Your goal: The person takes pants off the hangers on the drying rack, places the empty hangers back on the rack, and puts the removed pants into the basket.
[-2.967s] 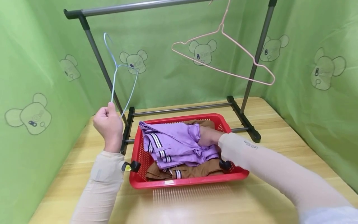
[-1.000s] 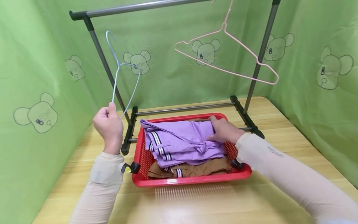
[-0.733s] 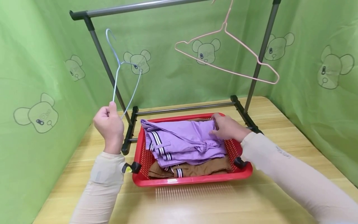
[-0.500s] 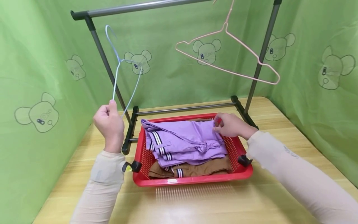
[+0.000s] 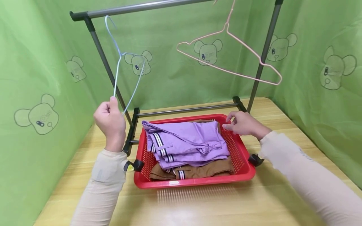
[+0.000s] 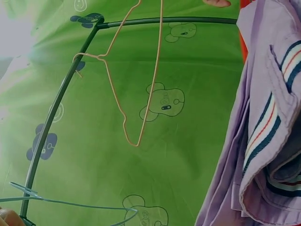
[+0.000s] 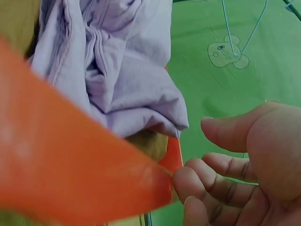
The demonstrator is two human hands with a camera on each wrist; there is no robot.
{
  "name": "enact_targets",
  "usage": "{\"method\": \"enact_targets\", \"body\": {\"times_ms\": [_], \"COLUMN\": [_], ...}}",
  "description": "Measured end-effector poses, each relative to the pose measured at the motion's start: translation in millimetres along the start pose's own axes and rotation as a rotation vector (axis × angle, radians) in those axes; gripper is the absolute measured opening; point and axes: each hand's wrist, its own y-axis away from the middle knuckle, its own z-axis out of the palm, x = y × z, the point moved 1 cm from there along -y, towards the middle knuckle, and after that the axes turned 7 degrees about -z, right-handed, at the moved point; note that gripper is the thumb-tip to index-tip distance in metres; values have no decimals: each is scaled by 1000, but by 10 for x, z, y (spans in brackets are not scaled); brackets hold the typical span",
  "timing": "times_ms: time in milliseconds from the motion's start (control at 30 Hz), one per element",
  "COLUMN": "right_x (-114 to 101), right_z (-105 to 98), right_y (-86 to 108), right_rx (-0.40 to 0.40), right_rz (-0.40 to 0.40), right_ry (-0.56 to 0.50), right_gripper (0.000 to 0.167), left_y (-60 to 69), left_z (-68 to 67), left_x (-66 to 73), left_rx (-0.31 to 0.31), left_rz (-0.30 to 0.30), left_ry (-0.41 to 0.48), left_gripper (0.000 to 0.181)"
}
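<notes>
My left hand [image 5: 111,124] grips a light blue wire hanger [image 5: 117,75] by one side, its hook pointing up near the rack's left end. In the left wrist view, little of this hand shows at the lower left corner. The right hand [image 5: 244,123] is over the right rim of the red basket [image 5: 195,182], thumb and fingers apart with nothing between them. Its fingertips lie close to the rim in the right wrist view [image 7: 171,186]; contact is unclear. Folded purple clothes [image 5: 186,135] with striped bands lie in the basket on brown clothes [image 5: 203,171].
A grey metal clothes rack [image 5: 158,5] stands behind the basket on the wooden table [image 5: 135,207]. One pink hanger [image 5: 226,71] hangs from its bar on the right. Green cloth walls [image 5: 169,91] with mouse drawings enclose the back and sides.
My right hand has left the purple clothes and moved right to the basket's rim, its fingers spreading. The left hand has raised the blue hanger a little, its hook now nearer the bar.
</notes>
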Motion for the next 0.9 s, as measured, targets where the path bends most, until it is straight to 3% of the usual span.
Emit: {"method": "enact_targets", "body": {"times_ms": [500,900], "right_x": [195,354], "right_z": [-70,-87], "right_y": [96,172], "right_rx": [-7,-9], "right_rz": [54,92], "right_ry": [-84,-89], "right_gripper": [25,31], "left_y": [-54,-122], "left_z": [37,107], "left_x": [131,241], "left_rx": [-12,-5], "left_rz": [23,28], "left_ry": [29,48], "left_gripper": [44,45]}}
